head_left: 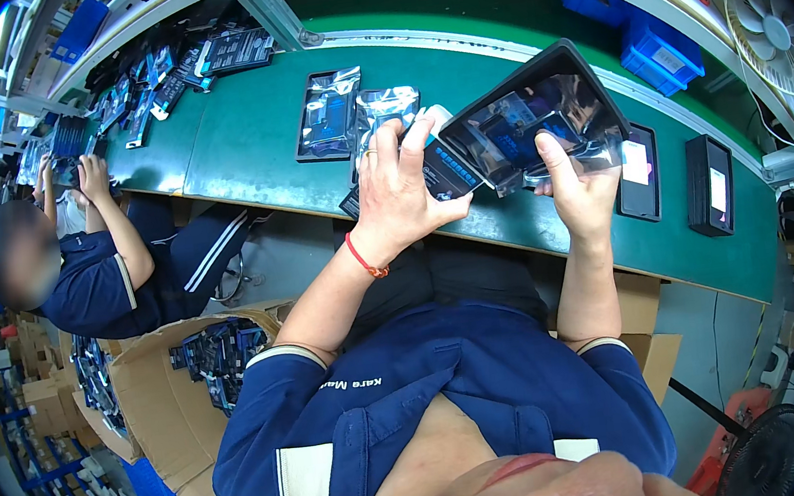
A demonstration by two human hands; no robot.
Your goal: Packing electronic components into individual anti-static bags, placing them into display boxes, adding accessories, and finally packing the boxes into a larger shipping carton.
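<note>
From the head view, your right hand (578, 186) grips one black tray (598, 78) over the bench (248, 147); left of that tray, your left hand (397, 187) spreads its fingers, grip unclear. Two blue bins (646, 45) sit beyond the tray.

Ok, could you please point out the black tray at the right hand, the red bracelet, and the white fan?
Black tray (598, 84): head view, on its right side wall.
Red bracelet (362, 264): head view, on its band.
White fan (776, 32): head view, on its hub.
</note>
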